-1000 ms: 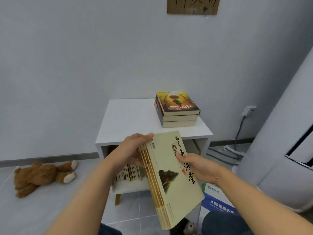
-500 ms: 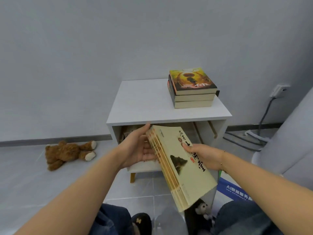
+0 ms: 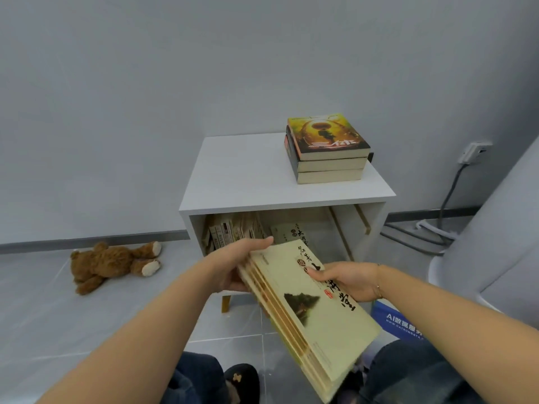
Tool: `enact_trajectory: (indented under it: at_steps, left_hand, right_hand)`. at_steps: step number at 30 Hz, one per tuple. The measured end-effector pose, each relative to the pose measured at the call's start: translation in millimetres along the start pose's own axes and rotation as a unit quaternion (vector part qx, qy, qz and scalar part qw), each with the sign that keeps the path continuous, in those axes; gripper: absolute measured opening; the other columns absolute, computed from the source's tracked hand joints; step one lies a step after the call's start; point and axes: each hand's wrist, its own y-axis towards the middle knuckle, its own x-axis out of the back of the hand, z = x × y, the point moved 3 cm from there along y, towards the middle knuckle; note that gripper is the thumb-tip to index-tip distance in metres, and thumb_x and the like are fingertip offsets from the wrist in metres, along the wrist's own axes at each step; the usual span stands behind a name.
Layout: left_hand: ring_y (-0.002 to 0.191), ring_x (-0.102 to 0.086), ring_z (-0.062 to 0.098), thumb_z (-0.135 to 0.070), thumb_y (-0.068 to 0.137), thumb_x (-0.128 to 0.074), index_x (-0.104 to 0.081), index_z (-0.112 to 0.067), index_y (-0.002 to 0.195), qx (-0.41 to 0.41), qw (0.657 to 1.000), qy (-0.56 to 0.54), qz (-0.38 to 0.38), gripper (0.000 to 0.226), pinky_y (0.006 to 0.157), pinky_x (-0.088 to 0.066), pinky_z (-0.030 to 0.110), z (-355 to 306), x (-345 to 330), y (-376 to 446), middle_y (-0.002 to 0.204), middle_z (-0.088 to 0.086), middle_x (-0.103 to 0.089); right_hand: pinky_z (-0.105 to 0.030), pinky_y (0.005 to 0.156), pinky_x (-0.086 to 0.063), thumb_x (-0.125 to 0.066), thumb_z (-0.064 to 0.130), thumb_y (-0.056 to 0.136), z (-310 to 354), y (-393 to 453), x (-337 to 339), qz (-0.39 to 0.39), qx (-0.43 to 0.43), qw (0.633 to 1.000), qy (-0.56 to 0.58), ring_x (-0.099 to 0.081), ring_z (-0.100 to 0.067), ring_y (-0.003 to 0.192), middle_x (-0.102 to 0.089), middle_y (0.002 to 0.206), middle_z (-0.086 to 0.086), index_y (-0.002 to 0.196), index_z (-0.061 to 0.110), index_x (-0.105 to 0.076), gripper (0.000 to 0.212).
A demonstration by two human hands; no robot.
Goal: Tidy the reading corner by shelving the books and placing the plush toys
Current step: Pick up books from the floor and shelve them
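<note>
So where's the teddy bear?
The teddy bear lies on the floor at the left of the head view, by the wall, left of the white cabinet.

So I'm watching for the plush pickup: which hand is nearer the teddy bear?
Left. The left hand on the held books is on the teddy bear side; the right hand is farther right.
</note>
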Motion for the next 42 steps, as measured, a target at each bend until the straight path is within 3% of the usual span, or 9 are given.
enact_trajectory:
  at_steps: [3,7,13,17,24,31,34,37,42]
  left_hand:
    - [0.083,-0.072,0.019,-0.038,0.088,-0.065,-0.059,-0.008,0.116,0.088,0.986,0.100,0.098,0.041,0.075,-0.059,0.032,16.5,-4.5,-1.8,0.090,0.005,-0.074]
    - [0.091,-0.072,0.019,-0.034,0.089,-0.066,-0.059,-0.015,0.116,0.107,0.978,0.140,0.112,0.033,0.083,-0.058,0.034,39.3,-21.7,8.3,0.101,0.004,-0.074]
    - [0.073,-0.072,0.018,-0.024,0.089,-0.066,-0.056,-0.012,0.111,0.068,0.989,0.133,0.004,0.027,0.058,-0.058,0.027,28.6,-17.2,30.4,0.092,0.007,-0.073]
    - [0.073,-0.072,0.022,-0.021,0.085,-0.069,-0.053,-0.007,0.116,0.060,0.987,0.132,-0.076,0.038,0.051,-0.056,0.028,26.2,-4.5,45.6,0.094,0.013,-0.071]
    - [0.076,-0.071,0.026,-0.020,0.085,-0.071,-0.049,-0.004,0.123,0.085,0.979,0.162,-0.091,0.047,0.055,-0.058,0.032,36.3,15.1,66.4,0.097,0.015,-0.069]
    - [0.092,-0.070,0.027,-0.028,0.079,-0.075,-0.052,-0.011,0.121,0.128,0.956,0.261,-0.041,0.051,0.083,-0.058,0.040,67.6,24.3,99.2,0.108,0.011,-0.069]
    - [0.093,-0.070,0.025,-0.032,0.078,-0.075,-0.055,-0.012,0.120,0.134,0.945,0.297,-0.024,0.050,0.085,-0.058,0.040,82.2,31.1,112.1,0.107,0.008,-0.069]
    - [0.093,-0.069,0.022,-0.033,0.080,-0.074,-0.058,-0.015,0.116,0.130,0.936,0.325,-0.029,0.044,0.087,-0.057,0.037,95.5,38.9,126.7,0.106,0.006,-0.070]
    - [0.091,-0.070,0.022,-0.038,0.080,-0.072,-0.058,-0.018,0.118,0.152,0.926,0.344,-0.046,0.045,0.088,-0.056,0.039,115.0,61.6,145.8,0.105,0.004,-0.070]
  right_hand:
    - [-0.039,0.093,-0.051,-0.054,0.038,0.093,1.0,1.9,-6.8,0.029,-0.020,0.997,-0.075,-0.063,-0.025,0.106,-0.065,0.119,-0.006,0.122,0.020,-0.055,0.034]
    - [-0.037,0.092,-0.053,-0.054,0.034,0.095,-4.3,4.8,-16.9,-0.001,-0.034,0.989,-0.141,-0.066,-0.019,0.101,-0.068,0.113,0.000,0.117,0.025,-0.054,0.025]
    - [-0.037,0.099,-0.047,-0.057,0.039,0.093,6.0,22.9,-9.8,-0.191,0.048,0.958,-0.208,-0.060,-0.021,0.113,-0.058,0.129,-0.002,0.132,0.021,-0.046,0.044]
    - [-0.034,0.105,-0.035,-0.051,0.025,0.096,-6.9,36.2,9.6,-0.288,0.009,0.921,-0.262,-0.040,-0.023,0.133,-0.039,0.147,-0.008,0.145,0.015,-0.036,0.052]
    - [-0.021,0.072,-0.047,-0.044,0.008,0.094,-17.5,49.9,55.9,-0.283,-0.118,0.843,-0.442,-0.056,-0.022,0.096,-0.054,0.131,-0.012,0.129,0.006,-0.056,0.037]
    - [-0.033,0.105,-0.040,-0.042,0.012,0.092,-3.3,148.8,84.9,-0.315,-0.086,0.816,-0.477,-0.045,-0.029,0.128,-0.041,0.145,-0.015,0.139,0.005,-0.044,0.047]
    - [-0.039,0.116,-0.025,-0.040,0.018,0.097,3.4,194.4,95.4,-0.331,-0.055,0.805,-0.489,-0.022,-0.032,0.143,-0.017,0.158,-0.011,0.150,0.009,-0.025,0.056]
    - [-0.047,0.120,-0.007,-0.038,0.032,0.100,-4.8,228.7,108.0,-0.346,-0.055,0.796,-0.493,0.005,-0.031,0.147,0.008,0.161,-0.004,0.154,0.022,-0.002,0.065]
    - [-0.051,0.117,-0.006,-0.028,0.049,0.099,-47.4,250.0,123.5,-0.340,-0.095,0.737,-0.576,0.006,-0.030,0.147,0.005,0.161,-0.004,0.153,0.020,0.001,0.068]
